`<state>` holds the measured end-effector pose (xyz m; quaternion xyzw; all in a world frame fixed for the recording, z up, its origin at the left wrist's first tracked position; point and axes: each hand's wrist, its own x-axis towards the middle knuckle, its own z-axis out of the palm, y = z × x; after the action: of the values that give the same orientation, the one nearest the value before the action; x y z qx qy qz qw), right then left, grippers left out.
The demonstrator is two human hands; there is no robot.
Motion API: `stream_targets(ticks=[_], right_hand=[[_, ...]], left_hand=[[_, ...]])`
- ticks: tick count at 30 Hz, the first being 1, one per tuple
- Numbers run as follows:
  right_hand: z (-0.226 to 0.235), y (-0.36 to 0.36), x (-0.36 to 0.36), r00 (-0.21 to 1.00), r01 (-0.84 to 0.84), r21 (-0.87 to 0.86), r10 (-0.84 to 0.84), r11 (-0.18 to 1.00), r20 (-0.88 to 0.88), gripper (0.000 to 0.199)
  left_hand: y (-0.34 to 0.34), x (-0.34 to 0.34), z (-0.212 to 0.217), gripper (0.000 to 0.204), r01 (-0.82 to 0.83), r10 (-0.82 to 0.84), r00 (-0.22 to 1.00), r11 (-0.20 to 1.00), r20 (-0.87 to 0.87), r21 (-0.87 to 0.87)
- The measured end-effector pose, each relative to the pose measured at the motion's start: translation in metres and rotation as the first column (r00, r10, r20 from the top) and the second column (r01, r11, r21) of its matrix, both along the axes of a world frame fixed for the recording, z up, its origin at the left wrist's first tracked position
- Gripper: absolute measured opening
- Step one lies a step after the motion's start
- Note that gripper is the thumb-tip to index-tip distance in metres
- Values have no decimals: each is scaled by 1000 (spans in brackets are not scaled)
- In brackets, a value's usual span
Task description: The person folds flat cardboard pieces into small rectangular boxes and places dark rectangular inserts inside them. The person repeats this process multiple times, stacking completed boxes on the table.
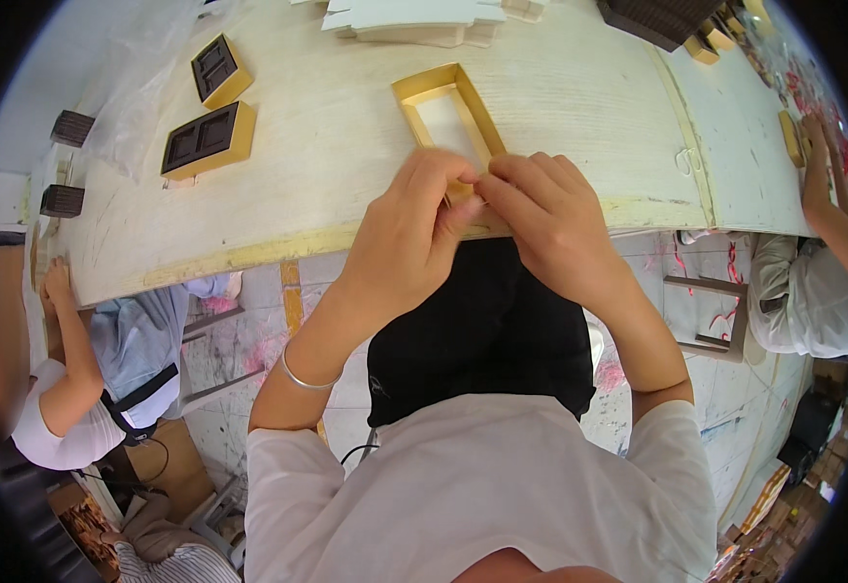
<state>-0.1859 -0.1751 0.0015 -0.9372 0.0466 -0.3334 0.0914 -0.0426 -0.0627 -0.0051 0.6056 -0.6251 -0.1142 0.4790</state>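
Note:
A shallow rectangular gold cardboard box (478, 109) with a white inside lies on the table in front of me, turned slightly. Its near end is hidden under my fingers. My left hand (407, 228) is closed at the near left corner, with thumb and forefinger pinched together. At the near right corner my right hand (552, 219) is closed too, its fingertips meeting those of the left. What exactly the fingertips pinch at that edge is covered by the hands.
Two gold boxes with dark brown divided inserts, a near one (208, 141) and a far one (220, 70), stand at left. Flat white card pieces (414, 21) lie at the back, dark brown trays (659, 17) at back right. Co-workers sit at both sides; a stool (711, 316) stands right.

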Motion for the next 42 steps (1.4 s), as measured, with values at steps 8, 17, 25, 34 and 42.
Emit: stream_targets(ticks=[8,17,25,34,42], right_hand=[[25,-10,7,872,13,307,140,951,-469,20],[88,-109,-27,888,155,46,-160,987,430,36],[209,-284,-55,702,697,-287,-706,657,87,29],[231,-308,-49,742,670,29,-669,742,-41,17],[253,-279,-49,809,433,334,-524,838,266,23]], left_hand=[[-3,11,30,24,53,-61,998,941,13,334],[-2,39,47,33,-7,-167,869,937,466,349],[-5,35,26,64,-66,53,979,996,198,59],[-2,42,3,74,-116,115,993,989,7,95],[-6,46,6,70,-85,79,986,996,145,30]])
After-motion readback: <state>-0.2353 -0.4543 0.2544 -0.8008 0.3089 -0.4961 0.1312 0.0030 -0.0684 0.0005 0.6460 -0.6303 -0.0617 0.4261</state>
